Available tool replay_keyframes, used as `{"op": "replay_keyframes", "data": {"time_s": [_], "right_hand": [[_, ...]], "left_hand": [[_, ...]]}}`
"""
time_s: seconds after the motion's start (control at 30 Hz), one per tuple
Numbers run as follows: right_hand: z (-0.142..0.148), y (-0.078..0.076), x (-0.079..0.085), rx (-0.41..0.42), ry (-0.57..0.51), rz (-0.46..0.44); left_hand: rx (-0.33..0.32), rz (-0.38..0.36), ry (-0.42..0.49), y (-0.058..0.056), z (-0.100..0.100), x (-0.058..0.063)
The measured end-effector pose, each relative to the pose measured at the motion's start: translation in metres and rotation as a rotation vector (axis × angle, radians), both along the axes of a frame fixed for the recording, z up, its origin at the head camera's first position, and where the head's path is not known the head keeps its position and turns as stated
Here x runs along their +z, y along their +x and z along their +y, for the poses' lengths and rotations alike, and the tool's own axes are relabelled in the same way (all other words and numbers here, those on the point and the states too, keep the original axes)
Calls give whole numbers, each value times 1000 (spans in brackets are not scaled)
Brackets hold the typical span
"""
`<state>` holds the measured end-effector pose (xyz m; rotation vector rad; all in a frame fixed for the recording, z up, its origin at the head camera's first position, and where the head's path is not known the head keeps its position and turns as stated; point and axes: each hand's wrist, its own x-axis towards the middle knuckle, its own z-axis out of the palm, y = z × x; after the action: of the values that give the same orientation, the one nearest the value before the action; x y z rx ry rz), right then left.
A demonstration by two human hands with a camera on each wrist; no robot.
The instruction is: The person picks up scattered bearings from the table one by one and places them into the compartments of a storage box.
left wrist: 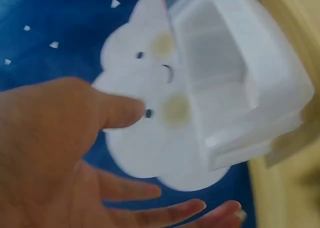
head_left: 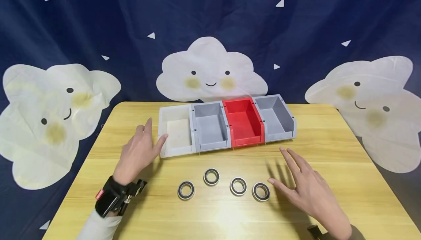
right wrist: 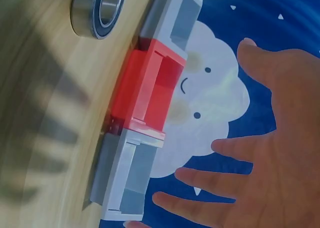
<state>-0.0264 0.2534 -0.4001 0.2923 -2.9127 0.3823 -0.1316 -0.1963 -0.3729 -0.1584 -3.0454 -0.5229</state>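
Beside the left end of a joined row of bins, my left hand point(head_left: 138, 152) is spread, its thumb overlapping the edge of the white bin point(head_left: 175, 151) in the head view. The left wrist view has the white bin point(left wrist: 280, 62) off the fingertips. Over the table at right hovers my right hand point(head_left: 309, 189), fingers apart and holding nothing. Its thumb tip is near the rightmost ball bearing point(head_left: 255, 195). Several bearings, black-sealed with steel rims, lie flat in front of the bins: one at far left point(head_left: 180, 194), another point(head_left: 205, 181) set farther back, and one point(head_left: 232, 190) between.
Right of the white bin come a grey bin point(head_left: 212, 146), a red bin point(head_left: 248, 141) and another grey bin point(head_left: 279, 136). They stand on a wood-grain table point(head_left: 131, 214), its far edge against a navy cloth point(head_left: 210, 10) with clouds. A black wrist camera point(head_left: 110, 198) sits on the left wrist.
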Motion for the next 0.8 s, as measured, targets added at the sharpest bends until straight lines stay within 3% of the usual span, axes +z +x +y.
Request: {"op": "replay_keyframes", "data": {"time_s": [0.17, 0.3, 0.47, 0.63, 0.7, 0.8], "right_hand": [[1, 6, -4, -39, -17, -53], [-1, 7, -7, -52, -17, -99], [-6, 5, -9, -56, -18, -117], [-8, -2, -10, -61, -29, -112], [-7, -13, -8, -54, -45, -92], [0, -39, 0, -53, -59, -50]], "left_hand": [[66, -142, 36, -39, 6, -23], [107, -246, 23, -58, 11, -42], [143, -274, 6, -69, 17, -57], [157, -252, -8, -73, 17, -62], [160, -234, -7, -74, 16, -62], [160, -205, 4, -77, 14, -61]]}}
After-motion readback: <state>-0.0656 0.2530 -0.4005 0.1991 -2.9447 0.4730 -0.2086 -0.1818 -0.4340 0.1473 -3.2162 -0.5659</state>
